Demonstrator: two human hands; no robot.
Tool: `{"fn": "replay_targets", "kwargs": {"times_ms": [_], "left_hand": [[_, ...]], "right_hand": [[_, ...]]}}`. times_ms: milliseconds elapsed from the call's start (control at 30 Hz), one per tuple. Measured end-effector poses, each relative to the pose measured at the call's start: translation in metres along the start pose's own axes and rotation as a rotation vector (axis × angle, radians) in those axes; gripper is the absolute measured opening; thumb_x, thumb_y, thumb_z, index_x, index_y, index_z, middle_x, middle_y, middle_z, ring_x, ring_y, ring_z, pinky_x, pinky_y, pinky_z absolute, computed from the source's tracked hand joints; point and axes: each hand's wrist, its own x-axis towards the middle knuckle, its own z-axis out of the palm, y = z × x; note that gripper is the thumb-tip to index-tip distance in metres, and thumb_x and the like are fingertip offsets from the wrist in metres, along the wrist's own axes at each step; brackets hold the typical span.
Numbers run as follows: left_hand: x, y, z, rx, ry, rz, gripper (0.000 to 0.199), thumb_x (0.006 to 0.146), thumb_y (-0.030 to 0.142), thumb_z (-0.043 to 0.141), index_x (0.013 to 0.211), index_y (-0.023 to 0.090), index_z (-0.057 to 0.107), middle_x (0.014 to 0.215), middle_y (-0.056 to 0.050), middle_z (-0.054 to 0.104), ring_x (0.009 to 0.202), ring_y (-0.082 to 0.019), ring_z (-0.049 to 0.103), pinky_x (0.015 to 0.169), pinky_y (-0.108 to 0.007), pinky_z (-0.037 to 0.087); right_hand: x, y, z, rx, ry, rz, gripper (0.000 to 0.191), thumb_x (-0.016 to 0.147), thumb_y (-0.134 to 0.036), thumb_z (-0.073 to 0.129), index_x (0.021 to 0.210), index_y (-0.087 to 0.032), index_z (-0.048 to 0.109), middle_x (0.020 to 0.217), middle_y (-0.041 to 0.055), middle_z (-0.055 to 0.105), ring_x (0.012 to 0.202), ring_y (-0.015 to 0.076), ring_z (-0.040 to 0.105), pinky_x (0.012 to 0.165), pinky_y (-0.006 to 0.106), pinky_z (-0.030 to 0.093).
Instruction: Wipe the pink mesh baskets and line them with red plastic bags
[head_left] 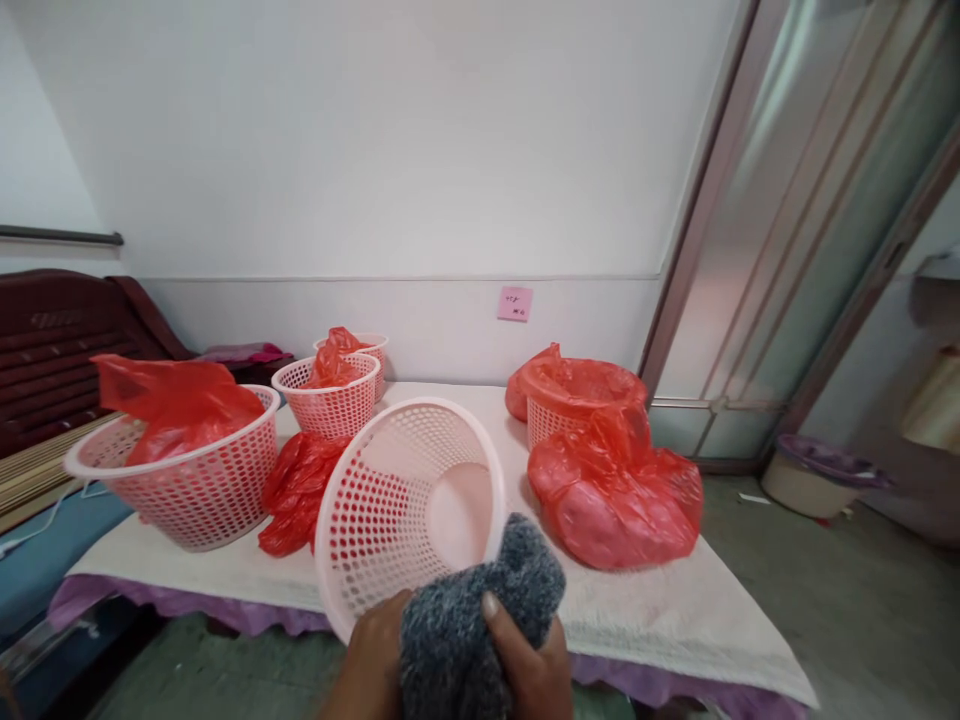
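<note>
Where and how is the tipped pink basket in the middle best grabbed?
Probably by its upper rim, from above, thumb inside and fingers behind. The basket leans with its mouth toward the person, leaving that edge exposed, while the dark cloth blocks part below.

A pink note (515, 304) on the wall (420, 150) has two lines of dark writing, too small to read surely.

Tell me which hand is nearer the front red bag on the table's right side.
Right. The right hand, gripping the grey cloth, is just left of and nearer the camera than the bag; the left hand is farther left, by the tilted basket's lower rim.
</note>
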Motion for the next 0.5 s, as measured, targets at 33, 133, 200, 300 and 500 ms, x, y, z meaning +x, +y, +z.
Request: {"fn": "replay_targets", "kwargs": {"times_ms": [33, 133, 200, 300, 500], "left_hand": [[-0.001, 0.004, 0.000, 0.009, -0.061, -0.031, 0.014, 0.073, 0.016, 0.066, 0.061, 0.023, 0.066, 0.067, -0.002, 0.068, 0.068, -0.020, 0.062, 0.066, -0.027, 0.047], [-0.002, 0.007, -0.001, 0.015, -0.068, -0.047, 0.014, 0.083, 0.024, 0.058, 0.072, 0.022, 0.067, 0.075, -0.002, 0.067, 0.073, -0.020, 0.060, 0.069, -0.026, 0.047], [-0.001, 0.002, -0.003, -0.018, 0.048, -0.080, 0.016, 0.084, 0.034, 0.059, 0.079, 0.021, 0.068, 0.075, -0.002, 0.066, 0.075, -0.021, 0.060, 0.071, -0.025, 0.047], [0.001, -0.009, -0.005, -0.128, 0.174, -0.178, 0.028, 0.082, 0.044, 0.061, 0.094, 0.020, 0.069, 0.081, -0.002, 0.067, 0.079, -0.021, 0.061, 0.072, -0.025, 0.048], [-0.003, -0.013, -0.006, -0.215, 0.192, -0.200, 0.032, 0.082, 0.047, 0.062, 0.101, 0.021, 0.069, 0.090, -0.003, 0.069, 0.086, -0.021, 0.062, 0.079, -0.024, 0.048]], "right_hand": [[-0.001, 0.005, 0.000, -0.008, -0.045, 0.007, 0.056, 0.053, -0.052, 0.081, 0.092, -0.014, 0.067, 0.082, 0.0096, 0.075, 0.080, 0.0307, 0.069, 0.077, 0.043, 0.056], [-0.001, 0.013, -0.006, -0.023, -0.179, 0.041, 0.052, 0.053, -0.050, 0.081, 0.090, -0.016, 0.070, 0.084, 0.0094, 0.075, 0.083, 0.0315, 0.069, 0.079, 0.044, 0.055], [0.002, 0.013, -0.016, -0.035, -0.196, 0.060, 0.052, 0.054, -0.050, 0.081, 0.092, -0.016, 0.071, 0.086, 0.0099, 0.075, 0.088, 0.0324, 0.068, 0.082, 0.045, 0.054], [0.010, 0.010, -0.033, -0.058, -0.130, 0.069, 0.057, 0.055, -0.050, 0.079, 0.099, -0.014, 0.070, 0.088, 0.0105, 0.074, 0.093, 0.0330, 0.067, 0.085, 0.044, 0.052], [0.026, 0.009, -0.066, -0.055, 0.030, 0.093, 0.065, 0.055, -0.054, 0.078, 0.107, -0.016, 0.067, 0.094, 0.0092, 0.074, 0.100, 0.0344, 0.065, 0.090, 0.046, 0.049]]}}
